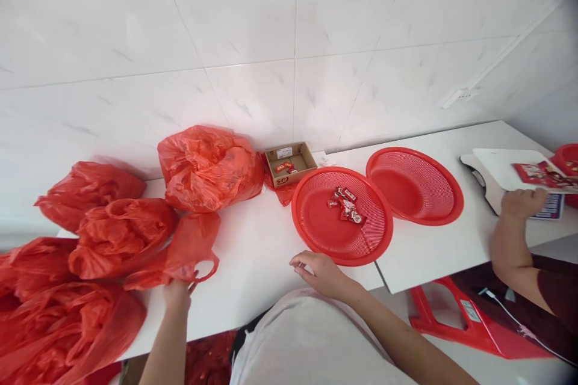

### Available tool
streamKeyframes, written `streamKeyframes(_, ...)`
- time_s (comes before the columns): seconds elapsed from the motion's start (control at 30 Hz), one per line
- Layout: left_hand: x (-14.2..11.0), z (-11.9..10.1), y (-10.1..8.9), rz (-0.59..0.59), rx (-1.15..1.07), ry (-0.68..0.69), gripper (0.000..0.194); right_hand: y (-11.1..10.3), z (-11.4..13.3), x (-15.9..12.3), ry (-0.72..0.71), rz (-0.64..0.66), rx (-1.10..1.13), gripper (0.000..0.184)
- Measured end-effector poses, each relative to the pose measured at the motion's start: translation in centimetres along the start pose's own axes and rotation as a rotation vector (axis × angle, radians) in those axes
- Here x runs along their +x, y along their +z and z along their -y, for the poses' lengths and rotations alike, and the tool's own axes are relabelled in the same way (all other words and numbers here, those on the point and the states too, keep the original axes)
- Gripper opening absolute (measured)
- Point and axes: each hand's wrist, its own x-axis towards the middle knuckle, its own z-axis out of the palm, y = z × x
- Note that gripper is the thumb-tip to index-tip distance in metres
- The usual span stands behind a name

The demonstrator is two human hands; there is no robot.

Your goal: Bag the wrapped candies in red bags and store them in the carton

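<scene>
My left hand (177, 290) is at the near left edge of the table, its fingers closed on a thin red plastic bag (192, 243) with a loop handle. The bag partly covers those fingers. My right hand (321, 275) hovers at the near rim of a red mesh basket (311, 222), fingers loosely bent and apart, holding nothing. Several small red-and-white wrapped candies (347, 207) lie inside that basket. A second red basket (436, 192), with nothing visible in it, touches it on the right.
Stuffed red bags (205, 168) crowd the left side. A small cardboard box (295, 177) with a few red packets stands by the wall. At right, another person's hand (524, 201) rests by a white scale (492, 162) bearing red packaging. A red stool (487, 325) stands below.
</scene>
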Motion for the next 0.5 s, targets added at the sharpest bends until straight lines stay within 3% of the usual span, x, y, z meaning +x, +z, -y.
streamKeyframes(0.13,-6.5,1.7,3.0,0.183,0.081,0.06,0.025,-0.4,4.2,0.0,-0.055,0.079,0.178,0.024)
streamKeyframes(0.27,-10.9,0.3,5.2,0.315,0.247,0.198,0.018,0.5,8.2,1.4,-0.357,0.215,0.13,0.026)
streamKeyframes(0.37,-11.9,-1.3,5.2,0.393,0.355,0.277,0.008,1.6,8.0,3.5,-0.468,0.203,-0.105,0.025)
streamKeyframes(0.5,-11.3,-1.8,4.3,0.439,0.475,0.297,0.014,1.2,4.8,6.1,-0.244,0.127,-0.388,0.03)
